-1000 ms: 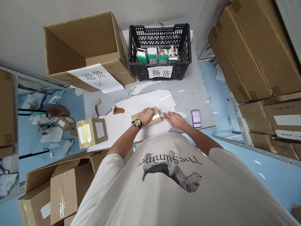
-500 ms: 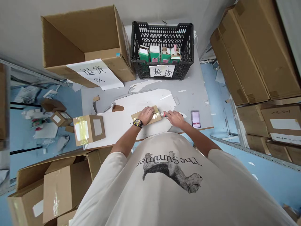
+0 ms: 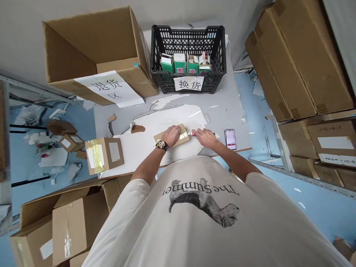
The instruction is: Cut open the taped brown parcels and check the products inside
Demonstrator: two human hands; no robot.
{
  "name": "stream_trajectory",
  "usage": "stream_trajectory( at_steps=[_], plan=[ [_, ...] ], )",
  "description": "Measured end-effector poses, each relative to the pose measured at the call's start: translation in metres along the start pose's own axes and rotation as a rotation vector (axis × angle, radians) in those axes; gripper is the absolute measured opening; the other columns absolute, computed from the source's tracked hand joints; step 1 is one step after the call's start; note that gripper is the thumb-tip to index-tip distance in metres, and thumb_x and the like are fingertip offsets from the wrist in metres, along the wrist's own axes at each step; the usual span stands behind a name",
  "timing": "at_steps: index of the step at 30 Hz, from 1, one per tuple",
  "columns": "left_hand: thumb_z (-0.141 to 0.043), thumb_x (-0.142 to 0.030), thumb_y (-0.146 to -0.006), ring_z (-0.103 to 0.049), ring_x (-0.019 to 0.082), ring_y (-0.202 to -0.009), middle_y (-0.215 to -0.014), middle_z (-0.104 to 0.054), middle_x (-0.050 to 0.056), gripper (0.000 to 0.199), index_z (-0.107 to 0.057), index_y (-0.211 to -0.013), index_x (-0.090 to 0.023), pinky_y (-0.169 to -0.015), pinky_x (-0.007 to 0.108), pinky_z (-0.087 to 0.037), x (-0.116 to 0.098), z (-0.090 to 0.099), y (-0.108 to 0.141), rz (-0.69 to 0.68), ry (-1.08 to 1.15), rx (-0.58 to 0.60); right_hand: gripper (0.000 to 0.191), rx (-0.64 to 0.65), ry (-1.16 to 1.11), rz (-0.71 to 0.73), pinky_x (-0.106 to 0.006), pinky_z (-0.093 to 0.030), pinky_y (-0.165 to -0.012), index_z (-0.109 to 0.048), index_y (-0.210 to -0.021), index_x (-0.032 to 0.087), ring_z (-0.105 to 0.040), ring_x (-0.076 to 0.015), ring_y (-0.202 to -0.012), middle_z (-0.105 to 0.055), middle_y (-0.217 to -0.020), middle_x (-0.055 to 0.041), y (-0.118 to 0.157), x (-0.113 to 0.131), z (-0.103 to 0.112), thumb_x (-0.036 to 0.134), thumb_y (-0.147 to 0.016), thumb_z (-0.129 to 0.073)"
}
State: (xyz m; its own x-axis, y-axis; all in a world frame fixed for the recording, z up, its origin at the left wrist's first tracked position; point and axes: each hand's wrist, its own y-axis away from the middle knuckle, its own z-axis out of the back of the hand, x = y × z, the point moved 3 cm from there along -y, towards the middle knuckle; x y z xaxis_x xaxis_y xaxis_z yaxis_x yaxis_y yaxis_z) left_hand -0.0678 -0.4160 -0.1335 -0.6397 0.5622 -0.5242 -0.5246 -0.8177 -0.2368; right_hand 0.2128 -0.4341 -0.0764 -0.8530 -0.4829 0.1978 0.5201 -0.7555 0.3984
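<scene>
A small flat cardboard box (image 3: pixel 182 138) with shiny tape lies on the white part of the table, in front of my body. My left hand (image 3: pixel 171 135), with a watch on its wrist, presses down on the box's top with its fingers bent together. In my right hand (image 3: pixel 205 138) is a cutter knife (image 3: pixel 194 134) with a red part near its front. The blade points left and meets the right end of the box, near my left fingertips. Whether the blade is in the tape is too small to tell.
Behind stand a large open carton (image 3: pixel 91 40) with a paper sign and a black crate (image 3: pixel 189 37) holding green-white boxes. A phone (image 3: pixel 230 139) lies right, a taped box (image 3: pixel 104 155) left. Stacked cartons (image 3: pixel 300 55) flank the right; more cartons (image 3: pixel 69 230) sit at lower left.
The whole view has shifted slightly. My right hand and the knife have moved a little relative to the box; my left hand stays on it.
</scene>
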Motion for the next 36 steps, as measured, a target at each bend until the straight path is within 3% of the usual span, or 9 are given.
stream_trajectory(
  at_steps=[5,11,18,23,26,29,33,36],
  plan=[
    [-0.049,-0.016,-0.113,-0.073,0.034,-0.131,-0.133,-0.079,0.019,0.034,-0.074,-0.134,-0.021,-0.116,0.061,-0.061,0.0,0.0,-0.001,-0.016,0.036,-0.011,0.061,0.017,-0.023,-0.037,-0.047,-0.053,-0.098,-0.047,-0.18,0.026,-0.07,-0.0397,-0.122,-0.073,-0.151,-0.0208,0.003,-0.002,-0.002,0.035,-0.121,-0.036],
    [-0.046,-0.014,-0.113,-0.074,0.034,-0.131,-0.131,-0.079,0.019,0.035,-0.074,-0.135,-0.019,-0.115,0.06,-0.063,-0.002,0.0,0.0,-0.058,-0.01,-0.049,0.059,0.012,-0.059,-0.021,-0.045,-0.055,-0.098,-0.049,-0.179,0.028,-0.071,-0.0377,-0.123,-0.072,-0.154,-0.0183,-0.015,0.012,0.005,0.037,-0.121,-0.039],
    [-0.048,-0.019,-0.115,-0.073,0.034,-0.134,-0.133,-0.079,0.019,0.033,-0.075,-0.134,-0.022,-0.12,0.061,-0.061,-0.007,0.001,0.001,-0.02,0.047,-0.04,0.059,-0.005,-0.069,-0.102,-0.043,-0.056,-0.103,-0.049,-0.179,0.027,-0.07,-0.0376,-0.128,-0.071,-0.155,-0.0197,-0.01,-0.02,0.017,0.038,-0.122,-0.042],
    [-0.05,-0.029,-0.117,-0.073,0.034,-0.138,-0.139,-0.079,0.019,0.032,-0.076,-0.133,-0.022,-0.123,0.059,-0.058,-0.011,0.005,0.001,0.047,0.06,0.026,0.059,-0.088,-0.179,-0.13,-0.042,-0.059,-0.099,-0.054,-0.177,0.024,-0.073,-0.037,-0.123,-0.075,-0.148,-0.0186,-0.008,-0.022,0.025,0.037,-0.12,-0.046],
    [-0.055,-0.036,-0.117,-0.068,0.037,-0.15,-0.151,-0.077,0.017,0.032,-0.078,-0.135,-0.023,-0.134,0.066,-0.045,-0.016,0.01,0.007,0.136,0.035,0.063,0.055,-0.197,-0.359,-0.202,-0.042,-0.061,-0.097,-0.063,-0.168,0.024,-0.076,-0.0352,-0.117,-0.078,-0.145,-0.016,-0.004,-0.016,0.022,0.036,-0.116,-0.049],
    [-0.059,-0.04,-0.117,-0.061,0.041,-0.158,-0.152,-0.079,0.015,0.031,-0.081,-0.133,-0.025,-0.139,0.072,-0.034,-0.028,0.017,0.019,0.23,0.062,-0.009,0.047,-0.319,-0.584,-0.243,-0.041,-0.062,-0.098,-0.074,-0.151,0.026,-0.078,-0.0315,-0.109,-0.084,-0.132,-0.0105,0.0,-0.006,0.017,0.037,-0.109,-0.055],
    [-0.061,-0.048,-0.118,-0.076,0.036,-0.135,-0.138,-0.083,0.016,0.035,-0.079,-0.137,-0.024,-0.121,0.059,-0.058,-0.066,0.018,0.038,0.347,0.289,-0.124,0.043,-0.355,-0.865,-0.279,-0.037,-0.064,-0.089,-0.077,-0.138,0.027,-0.078,-0.0258,-0.089,-0.084,-0.099,-0.0021,-0.002,0.024,0.012,0.046,-0.1,-0.068],
    [-0.073,-0.056,-0.112,-0.082,0.034,-0.122,-0.133,-0.084,0.014,0.046,-0.071,-0.146,-0.024,-0.103,0.05,-0.067,-0.096,0.009,0.047,0.446,0.528,-0.153,0.045,-0.353,-0.986,-0.259,-0.036,-0.065,-0.089,-0.076,-0.136,0.028,-0.08,-0.0241,-0.089,-0.084,-0.096,-0.0001,-0.01,0.057,0.01,0.053,-0.098,-0.075]
  ],
)
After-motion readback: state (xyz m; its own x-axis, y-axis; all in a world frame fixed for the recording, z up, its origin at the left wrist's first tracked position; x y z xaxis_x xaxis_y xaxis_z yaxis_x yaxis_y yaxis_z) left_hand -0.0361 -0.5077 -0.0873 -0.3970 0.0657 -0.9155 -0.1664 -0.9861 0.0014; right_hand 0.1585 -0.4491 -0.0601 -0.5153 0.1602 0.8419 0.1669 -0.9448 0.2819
